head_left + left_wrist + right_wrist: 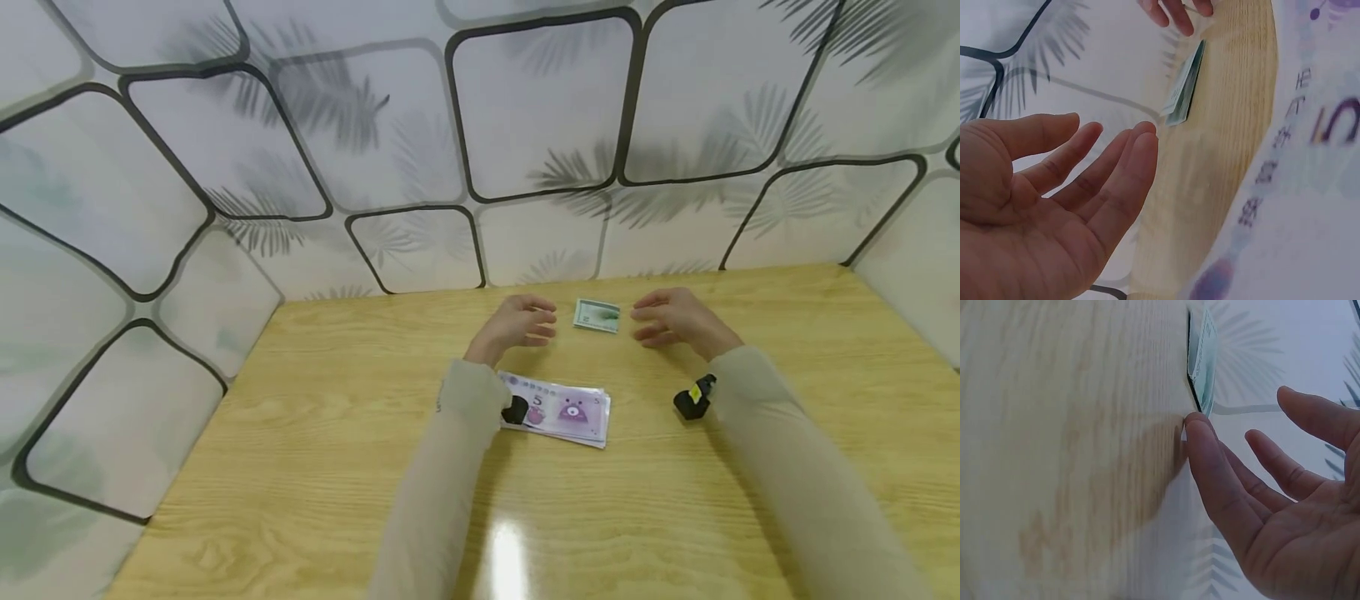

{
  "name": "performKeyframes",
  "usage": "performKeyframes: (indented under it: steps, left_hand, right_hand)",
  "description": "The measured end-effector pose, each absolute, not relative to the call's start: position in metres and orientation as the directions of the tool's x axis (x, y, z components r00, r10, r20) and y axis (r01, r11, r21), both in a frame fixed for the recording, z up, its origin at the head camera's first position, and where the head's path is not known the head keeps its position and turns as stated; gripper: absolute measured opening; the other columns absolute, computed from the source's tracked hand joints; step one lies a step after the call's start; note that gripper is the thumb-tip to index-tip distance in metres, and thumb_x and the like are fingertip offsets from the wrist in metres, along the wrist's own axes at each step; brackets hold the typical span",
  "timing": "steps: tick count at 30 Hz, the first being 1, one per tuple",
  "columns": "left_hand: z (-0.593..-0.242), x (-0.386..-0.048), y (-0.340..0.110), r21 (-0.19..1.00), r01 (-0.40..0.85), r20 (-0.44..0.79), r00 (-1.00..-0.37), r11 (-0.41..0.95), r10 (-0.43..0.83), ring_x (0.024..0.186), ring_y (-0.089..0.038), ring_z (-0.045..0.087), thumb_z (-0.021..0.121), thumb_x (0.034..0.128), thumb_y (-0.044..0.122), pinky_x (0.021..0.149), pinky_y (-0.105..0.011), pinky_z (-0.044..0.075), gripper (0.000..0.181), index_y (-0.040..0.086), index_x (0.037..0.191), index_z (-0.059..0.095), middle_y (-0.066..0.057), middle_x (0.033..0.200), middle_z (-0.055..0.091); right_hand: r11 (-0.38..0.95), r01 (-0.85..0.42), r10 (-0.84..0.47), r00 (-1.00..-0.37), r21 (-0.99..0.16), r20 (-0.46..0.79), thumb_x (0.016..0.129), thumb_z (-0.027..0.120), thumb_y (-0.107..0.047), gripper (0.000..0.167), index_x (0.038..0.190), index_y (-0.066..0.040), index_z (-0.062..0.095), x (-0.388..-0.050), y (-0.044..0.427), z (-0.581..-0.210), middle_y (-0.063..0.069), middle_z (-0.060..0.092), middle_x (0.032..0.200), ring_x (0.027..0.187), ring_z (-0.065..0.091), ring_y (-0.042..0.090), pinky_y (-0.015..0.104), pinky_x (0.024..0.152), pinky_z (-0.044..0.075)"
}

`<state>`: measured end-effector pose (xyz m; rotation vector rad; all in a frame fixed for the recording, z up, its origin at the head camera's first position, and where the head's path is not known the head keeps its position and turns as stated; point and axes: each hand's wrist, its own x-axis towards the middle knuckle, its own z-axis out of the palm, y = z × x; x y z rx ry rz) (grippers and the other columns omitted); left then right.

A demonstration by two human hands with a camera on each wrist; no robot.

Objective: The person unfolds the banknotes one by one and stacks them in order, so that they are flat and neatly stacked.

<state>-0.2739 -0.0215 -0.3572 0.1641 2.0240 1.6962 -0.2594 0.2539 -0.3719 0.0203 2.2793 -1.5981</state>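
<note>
A small folded green banknote (597, 316) lies near the back of the wooden table, between the two hands. To its left is my left hand (517, 325), fingers loosely bent and apart from the note. On the other side, my right hand (678, 318) hovers with relaxed fingers, holding nothing. Seen from the left wrist, the green banknote (1185, 87) looks folded, its halves slightly parted. In the right wrist view the fingertips of my right hand (1297, 512) appear just below it. Purple play banknotes (566, 410) marked 5 lie in a loose stack beside my left wrist, partly covered by it.
The wooden table (315, 433) meets a patterned wall (540, 108) close behind the hands. Black wrist-worn devices sit at the left cuff (515, 411) and right cuff (693, 398). Light glares off the table's front middle.
</note>
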Motion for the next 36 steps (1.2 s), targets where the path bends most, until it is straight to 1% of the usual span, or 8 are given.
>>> performKeyframes:
  steps: [7,13,18,24,27,30,32,36]
  left_hand:
    - [-0.365,-0.279,-0.01,0.952,-0.214,-0.283,-0.886,0.217,0.366,0.119,-0.039,0.061,0.05,0.1053,0.003,0.098,-0.041,0.055,0.036,-0.009,0.139,0.053,-0.025,0.138,0.056]
    - [-0.371,-0.281,0.0,0.945,-0.266,-0.316,-0.894,0.192,0.319,0.118,-0.039,0.062,0.052,0.104,0.001,0.095,-0.037,0.056,0.034,-0.008,0.137,0.054,-0.025,0.135,0.059]
    - [-0.375,-0.283,0.005,0.944,-0.26,-0.313,-0.9,0.201,0.303,0.119,-0.037,0.063,0.053,0.1044,0.004,0.095,-0.039,0.056,0.036,-0.005,0.139,0.054,-0.022,0.138,0.058]
    - [-0.38,-0.285,0.01,0.944,-0.287,-0.325,-0.895,0.163,0.306,0.117,-0.039,0.063,0.051,0.1049,0.003,0.094,-0.04,0.057,0.037,-0.005,0.141,0.051,-0.024,0.139,0.055]
    - [-0.383,-0.287,0.014,0.943,-0.303,-0.332,-0.889,0.138,0.315,0.117,-0.041,0.063,0.05,0.1046,0.001,0.093,-0.04,0.058,0.037,-0.006,0.141,0.05,-0.026,0.135,0.056]
    - [-0.385,-0.287,0.018,0.941,-0.313,-0.339,-0.887,0.131,0.313,0.114,-0.039,0.064,0.051,0.1041,0.0,0.09,-0.039,0.059,0.037,-0.005,0.141,0.051,-0.025,0.128,0.06]
    - [-0.386,-0.287,0.02,0.942,-0.308,-0.335,-0.891,0.135,0.307,0.11,-0.036,0.066,0.053,0.103,-0.001,0.088,-0.038,0.06,0.038,-0.005,0.141,0.051,-0.025,0.123,0.063]
    - [-0.386,-0.285,0.023,0.948,-0.276,-0.312,-0.908,0.161,0.281,0.091,-0.029,0.068,0.057,0.0992,-0.004,0.077,-0.035,0.062,0.041,-0.003,0.14,0.053,-0.026,0.111,0.067]
  right_hand:
    - [0.372,0.217,-0.179,-0.937,-0.902,-0.299,0.106,0.053,-0.012,0.05,0.143,0.016,0.035,-0.266,0.247,-0.377,0.033,0.049,0.135,0.082,0.07,0.01,0.03,0.079,0.061]
    - [0.322,0.223,-0.181,-0.939,-0.92,-0.291,0.104,0.053,-0.004,0.062,0.151,0.018,0.019,-0.27,0.243,-0.38,0.038,0.034,0.15,0.077,0.067,0.006,0.028,0.077,0.061]
    - [0.309,0.234,-0.174,-0.939,-0.922,-0.297,0.102,0.055,-0.001,0.069,0.154,0.015,0.012,-0.272,0.243,-0.381,0.035,0.03,0.155,0.075,0.066,0.006,0.027,0.075,0.061]
    - [0.289,0.189,-0.228,-0.938,-0.938,-0.26,0.101,0.054,0.003,0.068,0.153,0.016,0.013,-0.274,0.243,-0.382,0.036,0.027,0.156,0.079,0.066,0.007,0.028,0.077,0.061]
    - [0.286,0.18,-0.231,-0.94,-0.941,-0.251,0.101,0.053,0.004,0.065,0.152,0.018,0.015,-0.274,0.241,-0.383,0.037,0.028,0.155,0.081,0.065,0.006,0.028,0.077,0.061]
    - [0.288,0.185,-0.224,-0.941,-0.94,-0.254,0.101,0.054,0.003,0.064,0.152,0.017,0.017,-0.273,0.239,-0.383,0.037,0.03,0.153,0.083,0.065,0.007,0.029,0.078,0.061]
    - [0.293,0.189,-0.22,-0.94,-0.937,-0.259,0.101,0.054,0.003,0.062,0.151,0.017,0.019,-0.272,0.237,-0.383,0.038,0.032,0.152,0.084,0.065,0.008,0.029,0.079,0.061]
    - [0.303,0.199,-0.217,-0.938,-0.932,-0.271,0.102,0.055,0.002,0.057,0.149,0.017,0.026,-0.272,0.234,-0.384,0.037,0.038,0.147,0.087,0.065,0.01,0.029,0.08,0.061]
